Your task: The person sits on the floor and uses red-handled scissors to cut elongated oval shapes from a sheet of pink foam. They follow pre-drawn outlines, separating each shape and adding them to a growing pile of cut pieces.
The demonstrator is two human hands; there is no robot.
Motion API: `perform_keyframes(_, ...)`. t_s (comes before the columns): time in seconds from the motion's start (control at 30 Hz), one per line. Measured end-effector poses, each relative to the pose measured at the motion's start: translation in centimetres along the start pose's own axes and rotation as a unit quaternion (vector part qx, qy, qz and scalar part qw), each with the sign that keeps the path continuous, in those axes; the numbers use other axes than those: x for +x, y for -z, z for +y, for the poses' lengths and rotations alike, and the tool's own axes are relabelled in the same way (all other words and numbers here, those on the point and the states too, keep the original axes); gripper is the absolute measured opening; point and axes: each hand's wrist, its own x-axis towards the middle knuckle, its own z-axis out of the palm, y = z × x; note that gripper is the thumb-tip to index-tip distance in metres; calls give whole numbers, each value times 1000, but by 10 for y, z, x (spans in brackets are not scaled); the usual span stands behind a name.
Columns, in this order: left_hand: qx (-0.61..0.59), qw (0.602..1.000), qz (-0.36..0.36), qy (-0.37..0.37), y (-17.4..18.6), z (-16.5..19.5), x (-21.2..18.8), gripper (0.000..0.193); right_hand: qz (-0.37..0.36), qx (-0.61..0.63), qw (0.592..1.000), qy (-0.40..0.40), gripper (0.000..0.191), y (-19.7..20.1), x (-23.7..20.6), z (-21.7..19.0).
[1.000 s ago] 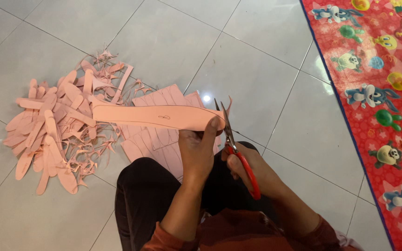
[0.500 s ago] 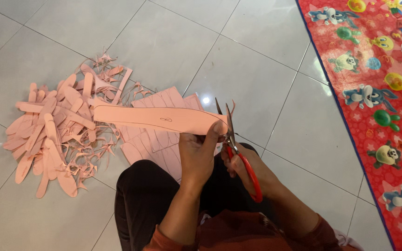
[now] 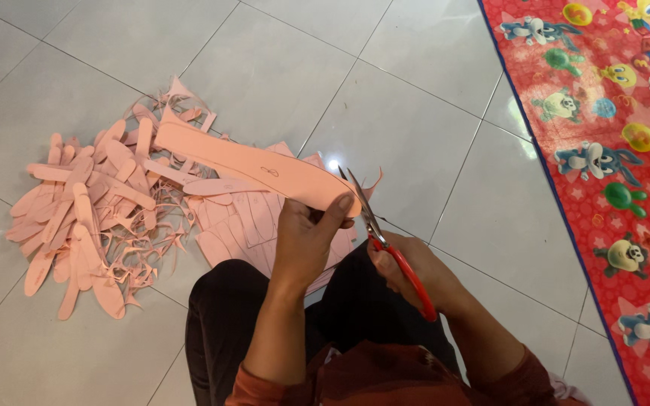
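My left hand (image 3: 306, 240) grips the rounded near end of a long pink foam insole-shaped piece (image 3: 250, 165), which stretches away up and to the left above the floor. My right hand (image 3: 408, 271) holds red-handled scissors (image 3: 385, 240); their metal blades sit at the rounded end of the piece, right beside my left thumb. A thin pink offcut curls off near the blade tips. My dark-trousered knees lie under both hands.
A heap of cut pink insole shapes and thin scraps (image 3: 84, 210) lies on the grey tiled floor to the left. Flat pink sheets (image 3: 242, 225) lie under the held piece. A red cartoon-print mat (image 3: 611, 150) covers the floor on the right.
The far end of the pink piece has swung up and away, so it now slants more steeply. The scissors have stayed at its rounded near end.
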Motion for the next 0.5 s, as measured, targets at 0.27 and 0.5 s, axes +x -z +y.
perform_keyframes(0.27, 34, 998, -42, 11, 10, 7, 6, 18, 2, -12, 998, -58, 60, 6, 2, 8)
perform_keyframes(0.5, 63, 996, -66, -4, 8, 10, 10, 18, 9, 14, 998, -67, 58, 2, 1, 4)
